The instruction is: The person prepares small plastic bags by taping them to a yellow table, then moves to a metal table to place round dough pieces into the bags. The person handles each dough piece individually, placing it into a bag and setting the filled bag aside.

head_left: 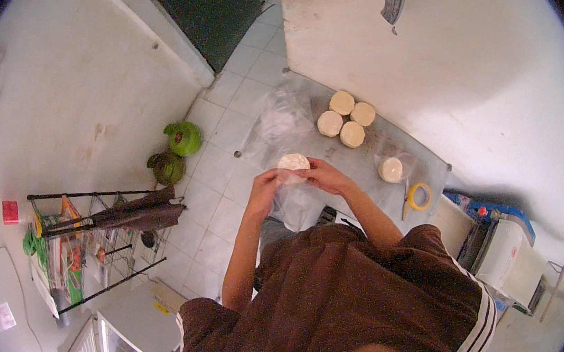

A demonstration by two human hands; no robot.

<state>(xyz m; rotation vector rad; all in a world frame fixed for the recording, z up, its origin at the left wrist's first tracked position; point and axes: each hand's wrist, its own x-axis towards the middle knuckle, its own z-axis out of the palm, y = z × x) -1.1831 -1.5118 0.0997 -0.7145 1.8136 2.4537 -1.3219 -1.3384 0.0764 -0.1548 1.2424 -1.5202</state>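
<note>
Between my two hands is a pale round cheese point(292, 163), held at its sides above the near edge of a grey table point(336, 163). My left hand point(267, 189) has its fingers closed on the left side. My right hand point(327, 175) grips the right side. A clear plastic bag point(295, 208) hangs below the cheese; how far it wraps round it I cannot tell. Several similar unwrapped cheeses point(352, 134) stand grouped on the table to the far right. Another cheese point(390, 170) in clear plastic lies nearer, on the right. Clear plastic bags point(284, 118) are spread on the table's left end.
A yellow tape roll point(419, 196) lies at the table's right end. Behind the table rises a white wall point(449, 53). Two green gas cylinders point(184, 139) stand on the tiled floor, left of the table. A black wire rack point(99, 249) is further left. A white machine point(510, 258) stands at right.
</note>
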